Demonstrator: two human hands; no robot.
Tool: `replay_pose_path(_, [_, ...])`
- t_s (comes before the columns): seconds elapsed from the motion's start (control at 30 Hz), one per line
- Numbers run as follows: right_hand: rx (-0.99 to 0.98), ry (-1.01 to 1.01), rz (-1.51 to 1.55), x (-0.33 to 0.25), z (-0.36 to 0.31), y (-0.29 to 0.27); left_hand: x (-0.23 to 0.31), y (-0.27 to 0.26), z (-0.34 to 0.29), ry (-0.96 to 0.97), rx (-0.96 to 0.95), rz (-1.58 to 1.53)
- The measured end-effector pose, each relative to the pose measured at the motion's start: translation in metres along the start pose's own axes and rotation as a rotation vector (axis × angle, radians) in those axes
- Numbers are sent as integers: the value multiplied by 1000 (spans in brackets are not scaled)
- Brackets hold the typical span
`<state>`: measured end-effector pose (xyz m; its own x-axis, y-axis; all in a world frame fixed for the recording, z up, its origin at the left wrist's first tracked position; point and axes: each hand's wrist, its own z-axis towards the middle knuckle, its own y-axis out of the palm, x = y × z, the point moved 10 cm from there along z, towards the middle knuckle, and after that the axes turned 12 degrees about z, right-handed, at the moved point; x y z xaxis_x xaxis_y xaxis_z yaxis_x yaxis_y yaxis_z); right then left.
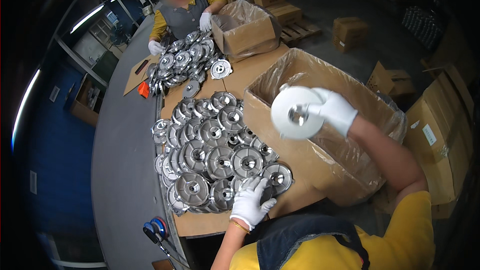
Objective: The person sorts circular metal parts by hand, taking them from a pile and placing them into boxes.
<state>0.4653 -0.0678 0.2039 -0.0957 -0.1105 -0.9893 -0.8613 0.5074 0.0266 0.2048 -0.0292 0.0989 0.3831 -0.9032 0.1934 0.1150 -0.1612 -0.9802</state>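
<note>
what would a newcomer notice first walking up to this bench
First, the heap of round grey metal castings overlapping on the bench just left of centre. Next, the gloved right hand holding one bright metal disc over the big plastic-lined cardboard box, while the gloved left hand rests on the heap's near edge. Farther up the bench, a co-worker's gloved hand is by a second pile and a smaller lined box.

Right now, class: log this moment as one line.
left hand: on metal discs | right hand: holds white disc over lined box
</note>
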Motion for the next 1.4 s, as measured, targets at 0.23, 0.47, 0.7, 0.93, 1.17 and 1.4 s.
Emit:
replay_pose_path(0.23, [372, 351, 127, 116, 75, -83, -17, 60, -9, -111, -260, 314])
replay_pose_path(0.47, [586, 182, 491, 195, 158, -90, -15, 57, -4, -108, -135, 258])
replay_pose_path(0.7, [586, 84, -889, 194, 172, -81, -26, 65, -5, -125, -43, 182])
replay_pose_path(0.93, [346, 187, -1041, 182, 172, -84, -19, 46, -2, -112, 132, 223])
replay_pose_path(1.17, [177, 18, -539, 147, 170, -86, -15, 28, -14, -119, 68, -42])
replay_pose_path(1.4, [-74, -141, -246, 15, 83, 11, -62, -17, -57, -368, 442, -1515])
